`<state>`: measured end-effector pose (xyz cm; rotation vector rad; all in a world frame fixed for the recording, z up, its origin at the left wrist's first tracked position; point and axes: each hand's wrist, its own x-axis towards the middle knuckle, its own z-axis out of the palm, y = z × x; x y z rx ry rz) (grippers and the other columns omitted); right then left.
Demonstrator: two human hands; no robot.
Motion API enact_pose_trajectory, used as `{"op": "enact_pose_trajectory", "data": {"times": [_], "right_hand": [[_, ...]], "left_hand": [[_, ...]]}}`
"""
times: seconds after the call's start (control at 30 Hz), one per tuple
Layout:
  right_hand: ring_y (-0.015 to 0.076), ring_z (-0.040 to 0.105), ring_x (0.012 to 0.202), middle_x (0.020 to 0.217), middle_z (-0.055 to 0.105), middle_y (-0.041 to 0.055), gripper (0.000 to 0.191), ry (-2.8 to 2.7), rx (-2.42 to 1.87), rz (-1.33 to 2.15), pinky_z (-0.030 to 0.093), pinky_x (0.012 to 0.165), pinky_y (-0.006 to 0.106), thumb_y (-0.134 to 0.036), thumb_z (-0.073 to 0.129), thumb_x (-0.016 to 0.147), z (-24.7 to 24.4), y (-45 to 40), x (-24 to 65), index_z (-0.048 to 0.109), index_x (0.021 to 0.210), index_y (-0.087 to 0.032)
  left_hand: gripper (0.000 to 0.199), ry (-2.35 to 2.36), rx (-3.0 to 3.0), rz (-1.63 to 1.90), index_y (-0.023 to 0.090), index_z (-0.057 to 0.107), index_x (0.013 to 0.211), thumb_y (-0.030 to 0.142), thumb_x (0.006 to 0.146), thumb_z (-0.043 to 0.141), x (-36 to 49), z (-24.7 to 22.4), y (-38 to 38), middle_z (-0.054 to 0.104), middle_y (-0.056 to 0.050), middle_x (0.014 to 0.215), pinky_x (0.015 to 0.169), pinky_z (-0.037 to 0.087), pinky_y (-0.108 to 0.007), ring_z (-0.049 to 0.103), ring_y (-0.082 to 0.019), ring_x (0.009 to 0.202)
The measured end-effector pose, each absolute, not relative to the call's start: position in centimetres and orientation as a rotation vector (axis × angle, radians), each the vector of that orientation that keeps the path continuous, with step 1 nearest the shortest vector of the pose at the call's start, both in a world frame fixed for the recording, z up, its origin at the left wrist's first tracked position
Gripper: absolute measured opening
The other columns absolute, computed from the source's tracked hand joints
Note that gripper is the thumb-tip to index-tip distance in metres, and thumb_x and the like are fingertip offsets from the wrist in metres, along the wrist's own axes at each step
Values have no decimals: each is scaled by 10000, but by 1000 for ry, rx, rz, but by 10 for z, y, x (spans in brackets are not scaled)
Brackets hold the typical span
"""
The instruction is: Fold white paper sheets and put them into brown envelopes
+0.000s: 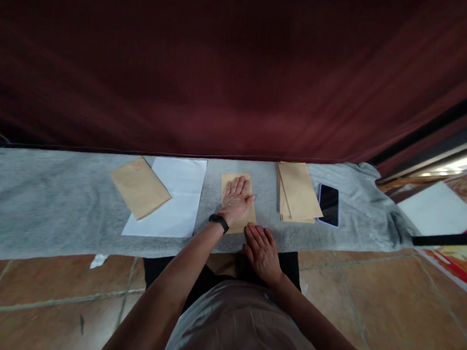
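Note:
A brown paper envelope [235, 228] lies on the grey cloth right in front of me. My left hand [236, 198], with a black band at the wrist, rests flat on it, fingers stretched away from me. Close to the envelope's near right corner is my right hand [263, 250], palm down with its fingers extended at the cloth's front edge. Its fingertips are at or just beside the envelope; whether they touch it I cannot tell. Neither hand grips anything. The middle of the envelope is hidden under my left hand.
To the left, another brown envelope [140, 187] partly covers white paper [181, 198]. On the right, a small stack of brown envelopes [298, 188] lies beside a phone [328, 205]. The grey cloth [53, 204] runs along a dark red surface [224, 88]. Floor tiles [349, 292] show below.

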<state>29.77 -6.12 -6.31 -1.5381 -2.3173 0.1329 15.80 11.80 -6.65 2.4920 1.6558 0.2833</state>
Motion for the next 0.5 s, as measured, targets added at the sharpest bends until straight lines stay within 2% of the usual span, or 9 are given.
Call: {"op": "enact_pose_trajectory", "data": {"times": [0.27, 0.5], "right_hand": [[245, 450, 1426, 1546, 500, 83, 510, -2307, -1533, 153, 271, 1219, 469, -296, 451, 1036, -64, -61, 297, 425, 1533, -184], [246, 459, 1420, 1542, 504, 84, 521, -2292, -1534, 157, 268, 1219, 467, -284, 451, 1034, -63, -62, 296, 409, 1546, -199]], "left_hand": [[639, 1594, 2517, 186, 195, 325, 1587, 517, 1037, 293, 149, -58, 101, 218, -62, 1693, 1271, 122, -531, 154, -309, 1565], [655, 1597, 2467, 177, 180, 304, 1596, 516, 1033, 297, 152, -52, 100, 220, -75, 1691, 1272, 83, -539, 130, -314, 1569]]}}
